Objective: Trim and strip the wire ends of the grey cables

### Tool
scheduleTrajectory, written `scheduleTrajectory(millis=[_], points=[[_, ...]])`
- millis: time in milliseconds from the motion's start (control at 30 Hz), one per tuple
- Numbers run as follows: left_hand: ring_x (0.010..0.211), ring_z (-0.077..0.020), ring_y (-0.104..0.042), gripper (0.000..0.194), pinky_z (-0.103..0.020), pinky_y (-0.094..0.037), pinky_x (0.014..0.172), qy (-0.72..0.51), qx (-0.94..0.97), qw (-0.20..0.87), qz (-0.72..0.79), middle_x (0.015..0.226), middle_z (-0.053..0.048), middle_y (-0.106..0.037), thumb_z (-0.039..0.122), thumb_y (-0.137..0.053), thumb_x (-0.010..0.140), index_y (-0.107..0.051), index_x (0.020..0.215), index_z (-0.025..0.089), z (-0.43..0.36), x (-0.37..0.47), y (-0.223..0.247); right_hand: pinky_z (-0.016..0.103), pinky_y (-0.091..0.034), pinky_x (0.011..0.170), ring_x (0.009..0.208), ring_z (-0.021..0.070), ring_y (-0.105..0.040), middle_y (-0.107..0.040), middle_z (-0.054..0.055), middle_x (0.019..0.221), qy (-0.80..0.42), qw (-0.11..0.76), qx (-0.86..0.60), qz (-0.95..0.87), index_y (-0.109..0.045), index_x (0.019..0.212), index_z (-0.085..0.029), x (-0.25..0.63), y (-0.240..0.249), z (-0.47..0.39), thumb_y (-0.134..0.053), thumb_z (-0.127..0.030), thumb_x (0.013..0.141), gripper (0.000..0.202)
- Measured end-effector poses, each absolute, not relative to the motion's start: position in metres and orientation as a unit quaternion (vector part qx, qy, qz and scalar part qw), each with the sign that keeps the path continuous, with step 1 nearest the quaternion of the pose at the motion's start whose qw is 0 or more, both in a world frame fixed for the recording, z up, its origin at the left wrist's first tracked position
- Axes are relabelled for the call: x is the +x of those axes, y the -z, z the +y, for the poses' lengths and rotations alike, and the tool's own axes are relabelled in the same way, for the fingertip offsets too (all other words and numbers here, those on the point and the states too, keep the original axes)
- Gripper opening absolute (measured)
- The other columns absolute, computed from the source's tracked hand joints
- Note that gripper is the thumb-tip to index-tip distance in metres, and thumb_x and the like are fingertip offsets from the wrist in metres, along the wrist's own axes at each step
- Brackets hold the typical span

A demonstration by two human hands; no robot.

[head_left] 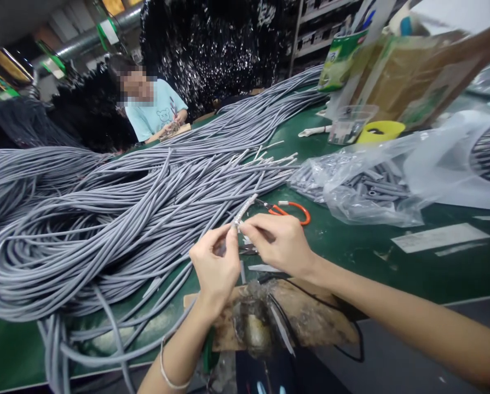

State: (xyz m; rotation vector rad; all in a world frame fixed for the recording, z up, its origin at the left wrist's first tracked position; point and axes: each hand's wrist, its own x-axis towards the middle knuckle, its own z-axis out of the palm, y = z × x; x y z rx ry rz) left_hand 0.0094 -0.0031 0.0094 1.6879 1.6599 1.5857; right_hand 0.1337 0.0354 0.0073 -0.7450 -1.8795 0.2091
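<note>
"From the head view, where does the cable end (246,209) lie from the grip?"

"Right at the fingertips. The left hand (215,268) pinches its near part between thumb and forefinger, and the right hand (283,241) meets it there, fingertips closed in on the same spot."

"And its long axis?"

"Slanting. From the pinch, the pale, braided-looking length runs away from the person and a little rightward, its tip free beyond both hands."

"Which hand is nearer?"

"Neither by much. Both touch the near part; the left comes in from the left and below, the right from the right. The tip leans toward the right hand's side."

"Can you follow the cable back from the pinch?"

"No, the left hand hides that part."

"What's around the grip?"

"Grey cables (117,219) spread widely to its left and beyond. The orange-handled tool (306,214) lies just past the right hand, and a clear bag (368,186) of short grey tubes sits farther right. On the near side, below the hands, there's a wooden board (314,323)."

"Anyone else?"

"A co-worker (154,109), well beyond the grip and to its left."
</note>
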Motion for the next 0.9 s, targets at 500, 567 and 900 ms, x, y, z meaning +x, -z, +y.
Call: scheduleTrajectory(millis=[500,567,900], points=[[0.061,-0.0121,-0.060,0.015,-0.022,-0.048,0.058,-0.600,0.537,0.232,0.545,0.068,-0.004,-0.065,0.028,-0.064,0.070,-0.067,0.073,0.013,0.001,0.007,-0.012,0.020,-0.037,0.048,0.045,0.0083,-0.049,-0.060,0.001,0.056,-0.015,0.535,-0.300,-0.790,-0.060,0.069,-0.015,0.133,-0.008,0.032,-0.047,-0.016,0.088,0.024],[0.052,-0.0096,-0.055,0.019,-0.020,-0.044,0.050,-0.599,0.505,0.288,0.551,0.062,-0.002,-0.062,0.032,-0.062,0.071,-0.063,0.071,0.013,0.005,0.005,-0.010,0.021,-0.037,0.048,0.046,0.0088,-0.050,-0.059,0.001,0.055,0.016,0.535,-0.275,-0.799,-0.061,0.069,-0.015,0.130,-0.004,0.026,-0.046,-0.016,0.088,0.024],[0.041,-0.0024,-0.035,0.024,-0.013,-0.026,0.037,-0.594,0.433,0.384,0.559,0.054,0.004,-0.048,0.034,-0.064,0.067,-0.060,0.074,0.011,0.012,0.008,-0.011,0.023,-0.033,0.049,0.046,0.0096,-0.048,-0.058,0.001,0.054,0.006,0.530,-0.376,-0.760,-0.058,0.063,-0.016,0.150,-0.017,0.044,-0.048,-0.018,0.087,0.027]])
